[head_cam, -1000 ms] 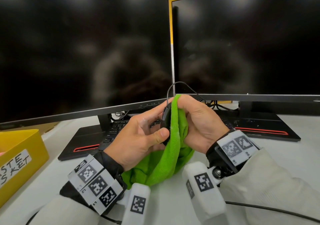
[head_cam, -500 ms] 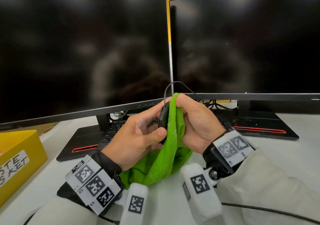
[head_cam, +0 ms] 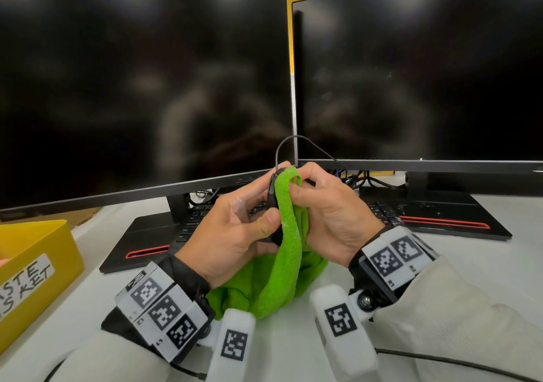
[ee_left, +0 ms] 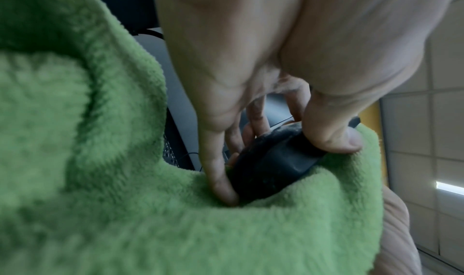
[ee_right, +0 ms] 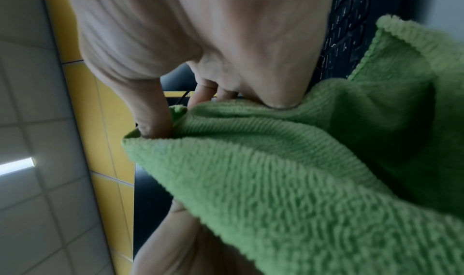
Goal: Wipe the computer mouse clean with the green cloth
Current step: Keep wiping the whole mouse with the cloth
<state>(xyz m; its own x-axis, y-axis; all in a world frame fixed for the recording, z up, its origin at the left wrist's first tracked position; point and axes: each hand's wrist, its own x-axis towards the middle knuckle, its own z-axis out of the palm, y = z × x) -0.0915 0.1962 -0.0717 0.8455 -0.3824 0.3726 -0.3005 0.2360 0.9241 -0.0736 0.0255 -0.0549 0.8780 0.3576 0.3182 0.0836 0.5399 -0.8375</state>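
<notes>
A black corded mouse [head_cam: 272, 193] is held up on its edge above the desk, in front of the two monitors. My left hand [head_cam: 235, 225] grips it, thumb on its near side and fingers behind; the left wrist view shows the mouse [ee_left: 273, 164] clamped between thumb and fingers. My right hand [head_cam: 326, 214] holds the green cloth [head_cam: 289, 234] and presses it against the mouse's right face. The cloth [ee_right: 276, 170] fills the right wrist view and hides the mouse there. The cloth's loose end hangs down to the desk.
Two dark monitors [head_cam: 141, 87] [head_cam: 420, 73] stand close behind the hands, with a black keyboard [head_cam: 199, 220] under them. The mouse cable [head_cam: 296, 139] loops up in front of the screens. A yellow labelled box [head_cam: 35, 267] sits at the left on the white desk [head_cam: 484, 252].
The hands, mouse and cloth stay nearly in place. The cloth's top fold has shifted slightly over the mouse's upper end under the right fingers.
</notes>
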